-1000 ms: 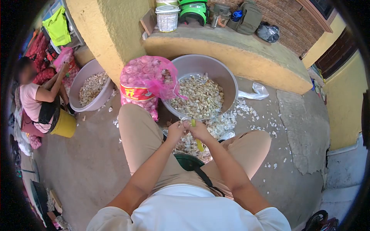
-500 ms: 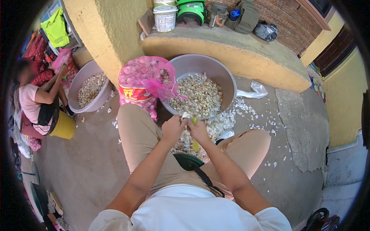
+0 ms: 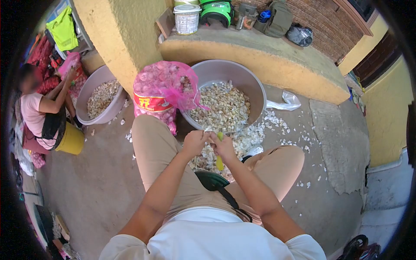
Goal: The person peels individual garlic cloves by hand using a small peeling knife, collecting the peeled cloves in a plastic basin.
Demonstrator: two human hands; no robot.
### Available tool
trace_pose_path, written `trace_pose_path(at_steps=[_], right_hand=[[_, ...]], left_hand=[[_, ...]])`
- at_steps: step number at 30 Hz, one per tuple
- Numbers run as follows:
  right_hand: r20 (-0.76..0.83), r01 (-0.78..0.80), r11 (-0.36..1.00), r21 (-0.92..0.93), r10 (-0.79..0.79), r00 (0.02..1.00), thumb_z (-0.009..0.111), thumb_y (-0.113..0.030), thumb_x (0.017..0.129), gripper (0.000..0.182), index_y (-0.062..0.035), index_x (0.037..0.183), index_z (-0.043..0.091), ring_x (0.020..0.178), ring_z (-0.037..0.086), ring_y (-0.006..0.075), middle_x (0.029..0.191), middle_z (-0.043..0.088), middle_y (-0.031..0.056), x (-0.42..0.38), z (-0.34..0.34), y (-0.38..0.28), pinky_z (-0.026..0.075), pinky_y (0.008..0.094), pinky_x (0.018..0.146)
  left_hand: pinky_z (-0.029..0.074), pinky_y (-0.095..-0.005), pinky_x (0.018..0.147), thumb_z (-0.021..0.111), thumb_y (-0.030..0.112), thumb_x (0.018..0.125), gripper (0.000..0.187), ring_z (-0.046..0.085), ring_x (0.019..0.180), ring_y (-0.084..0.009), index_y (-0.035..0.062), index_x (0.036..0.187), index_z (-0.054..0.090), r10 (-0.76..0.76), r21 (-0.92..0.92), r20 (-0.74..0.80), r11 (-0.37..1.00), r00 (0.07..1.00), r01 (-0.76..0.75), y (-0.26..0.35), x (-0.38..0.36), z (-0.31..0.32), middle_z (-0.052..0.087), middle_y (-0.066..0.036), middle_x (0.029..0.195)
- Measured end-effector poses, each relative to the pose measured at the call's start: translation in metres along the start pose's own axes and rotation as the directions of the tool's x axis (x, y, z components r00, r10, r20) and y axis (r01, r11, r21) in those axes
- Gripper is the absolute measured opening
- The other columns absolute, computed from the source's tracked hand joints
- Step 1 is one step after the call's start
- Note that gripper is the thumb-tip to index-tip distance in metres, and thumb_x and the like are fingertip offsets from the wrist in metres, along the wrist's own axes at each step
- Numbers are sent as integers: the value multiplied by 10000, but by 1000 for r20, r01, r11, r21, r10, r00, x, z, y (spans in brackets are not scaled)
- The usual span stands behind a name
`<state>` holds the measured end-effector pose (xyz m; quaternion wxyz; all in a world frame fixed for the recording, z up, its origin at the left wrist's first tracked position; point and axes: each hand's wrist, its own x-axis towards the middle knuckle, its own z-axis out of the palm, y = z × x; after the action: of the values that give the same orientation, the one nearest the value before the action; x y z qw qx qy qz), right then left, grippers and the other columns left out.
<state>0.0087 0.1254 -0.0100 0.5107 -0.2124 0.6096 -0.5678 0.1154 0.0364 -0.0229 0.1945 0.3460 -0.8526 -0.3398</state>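
Between my knees, my left hand (image 3: pixel 195 143) is closed in a pinch on a whitish piece of garlic (image 3: pixel 208 129), mostly covered by the fingers. Against it, my right hand (image 3: pixel 223 148) grips a small yellow-green knife (image 3: pixel 219 164); its blade cannot be made out. The hands touch at the fingertips. Just beyond them stands a wide grey tub (image 3: pixel 263 93) holding many loose garlic cloves (image 3: pixel 223 104). Left of the tub, a pink mesh bag (image 3: pixel 160 80) full of garlic bulbs leans, its top open. Papery garlic skins (image 3: pixel 251 138) lie under and around my hands.
At the left, a person (image 3: pixel 39 104) sits on a yellow bucket (image 3: pixel 70 139) beside a second tub (image 3: pixel 82 102) of cloves. A concrete ledge (image 3: pixel 242 54) behind carries a white pail (image 3: pixel 186 21), a green helmet (image 3: pixel 216 13) and a backpack (image 3: pixel 278 19). A white plastic bag (image 3: pixel 288 102) lies right.
My fingers have shifted slightly around the garlic, and less of its white shows above them. The knife has turned a little. The seated person's hands have moved slightly.
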Motion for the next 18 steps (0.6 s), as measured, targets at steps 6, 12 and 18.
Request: trace_pose_path(at_steps=[6,12,18], right_hand=[[54,-16,983,180,6,999,537,-292,822,288,-38,691,505,374,355,83,523,446,30,-1,-6,-7,277,226,339],[100,-153,957,246,132,986,541,-301,818,258,-52,763,502,369,320,74,570,480,38,3,-10,-16,285,217,346],[65,-105,989,101,99,993,597,-342,772,295,-61,792,509,378,363,70,594,494,28,1,-8,-17,302,217,340]], left_hand=[[400,-308,490,404,362,865,467,454,519,-119,-36,693,577,-244,-635,156,718,957,286,-5,3,14,502,-71,554],[408,-259,483,445,318,860,389,493,520,-92,-28,754,590,-293,-690,159,650,943,318,-3,2,17,553,-52,608],[415,-264,476,521,287,808,331,514,500,-107,-34,748,576,-252,-536,49,810,966,239,-9,1,16,564,-72,590]])
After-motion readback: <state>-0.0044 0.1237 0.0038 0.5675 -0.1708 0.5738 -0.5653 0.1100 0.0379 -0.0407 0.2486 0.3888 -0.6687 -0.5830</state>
